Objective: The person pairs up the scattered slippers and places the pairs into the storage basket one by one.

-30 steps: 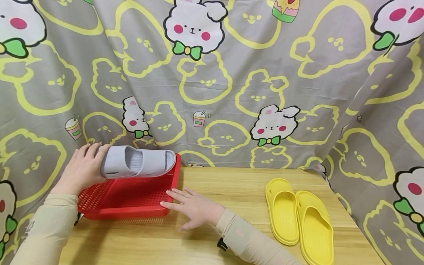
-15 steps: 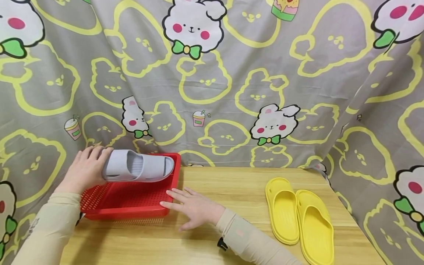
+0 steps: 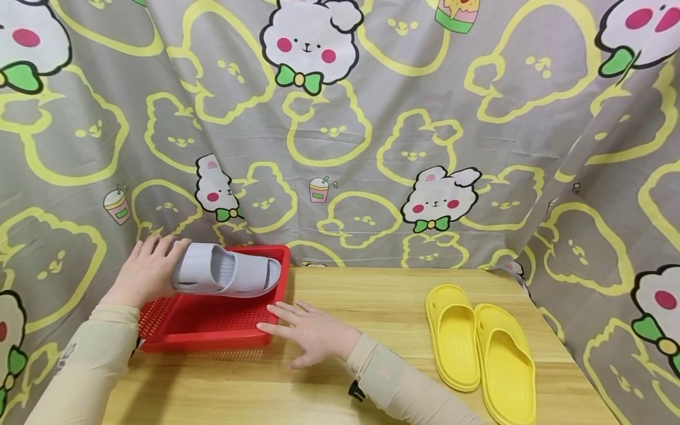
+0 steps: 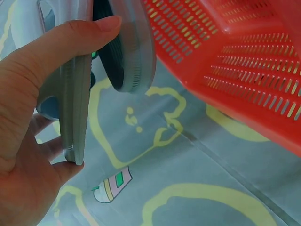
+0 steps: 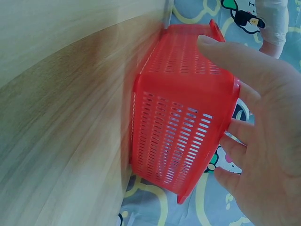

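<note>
My left hand (image 3: 149,268) grips the heel end of a light grey slide slipper (image 3: 252,274) over the back part of a red plastic basket (image 3: 207,340). The slipper's toe points right, near the basket's right rim. In the left wrist view, the thumb lies across the edge of the slipper's sole (image 4: 77,108), and its tip overlaps a second grey slipper (image 4: 134,52) close beside it. My right hand (image 3: 316,333) has its fingers spread, with the fingertips right at the basket's right front corner. The slipper and left hand hide the basket's back left part.
Two yellow slippers (image 3: 454,342) lie side by side on the right of the wooden table (image 3: 366,295), toes toward the back. A grey patterned curtain (image 3: 366,147) hangs behind the table and along both sides.
My left hand has moved the grey slipper a little right and down, lower over the basket. The right hand, the basket and the yellow slippers have stayed in place.
</note>
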The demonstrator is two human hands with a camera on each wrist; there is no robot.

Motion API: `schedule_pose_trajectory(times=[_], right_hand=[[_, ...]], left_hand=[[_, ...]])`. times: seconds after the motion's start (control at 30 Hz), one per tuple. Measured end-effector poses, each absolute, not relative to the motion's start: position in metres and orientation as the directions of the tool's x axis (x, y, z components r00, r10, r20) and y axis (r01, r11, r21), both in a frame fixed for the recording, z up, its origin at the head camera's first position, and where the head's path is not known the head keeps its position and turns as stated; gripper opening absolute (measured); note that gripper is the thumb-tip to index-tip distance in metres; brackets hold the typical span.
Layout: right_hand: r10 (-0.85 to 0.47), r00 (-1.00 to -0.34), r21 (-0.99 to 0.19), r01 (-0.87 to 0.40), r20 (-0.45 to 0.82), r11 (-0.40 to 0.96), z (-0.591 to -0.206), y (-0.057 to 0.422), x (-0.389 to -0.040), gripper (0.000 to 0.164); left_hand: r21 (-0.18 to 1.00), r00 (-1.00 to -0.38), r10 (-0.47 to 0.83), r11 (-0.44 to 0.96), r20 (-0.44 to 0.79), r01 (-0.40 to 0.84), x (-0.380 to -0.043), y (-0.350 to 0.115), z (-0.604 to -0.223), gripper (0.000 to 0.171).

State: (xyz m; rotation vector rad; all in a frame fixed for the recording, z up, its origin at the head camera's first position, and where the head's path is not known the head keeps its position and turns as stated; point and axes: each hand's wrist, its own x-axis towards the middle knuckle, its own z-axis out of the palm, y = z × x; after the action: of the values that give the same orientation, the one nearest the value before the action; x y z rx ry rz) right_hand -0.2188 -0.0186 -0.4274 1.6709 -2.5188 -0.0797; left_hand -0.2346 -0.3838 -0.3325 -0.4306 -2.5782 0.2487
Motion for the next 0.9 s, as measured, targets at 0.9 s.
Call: schedule_pose_trajectory(times=[0.9], right_hand=[[-0.917,-0.393,0.155,-0.904,0.061,0.398,-0.4269,-0.0212,-0.2172,0.098]], left_hand=[[-0.294,-0.882,0.328,0.927,0.339,0.232,-0.2448,-0.3761,-0.336,0.109]])
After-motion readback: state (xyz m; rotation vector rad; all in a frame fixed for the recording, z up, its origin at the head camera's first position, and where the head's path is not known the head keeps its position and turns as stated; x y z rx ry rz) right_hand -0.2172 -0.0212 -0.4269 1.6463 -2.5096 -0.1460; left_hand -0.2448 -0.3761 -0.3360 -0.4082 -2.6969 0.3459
